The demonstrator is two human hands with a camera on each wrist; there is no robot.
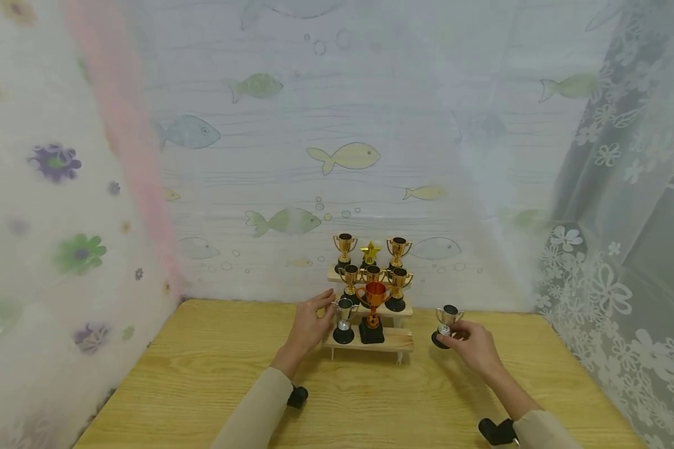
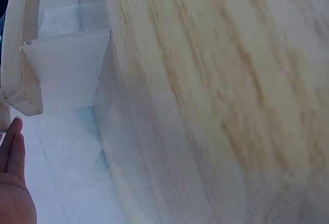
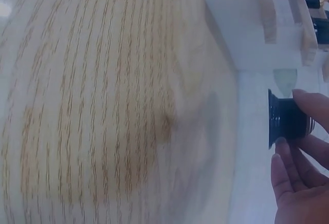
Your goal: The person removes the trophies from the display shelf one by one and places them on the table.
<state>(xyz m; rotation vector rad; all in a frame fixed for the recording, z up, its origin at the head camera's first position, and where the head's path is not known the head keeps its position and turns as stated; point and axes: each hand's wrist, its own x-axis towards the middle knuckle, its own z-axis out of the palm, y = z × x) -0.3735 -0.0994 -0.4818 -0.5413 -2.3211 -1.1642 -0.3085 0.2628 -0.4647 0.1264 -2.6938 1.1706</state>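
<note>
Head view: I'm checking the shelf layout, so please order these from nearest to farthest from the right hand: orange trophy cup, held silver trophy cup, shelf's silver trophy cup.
1. Held silver trophy cup: pinched in the right hand.
2. Orange trophy cup: middle of the bottom step.
3. Shelf's silver trophy cup: left end of that step.

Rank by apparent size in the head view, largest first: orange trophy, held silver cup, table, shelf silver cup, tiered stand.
1. Table
2. Tiered stand
3. Orange trophy
4. Held silver cup and shelf silver cup: they look alike, so unranked.
</note>
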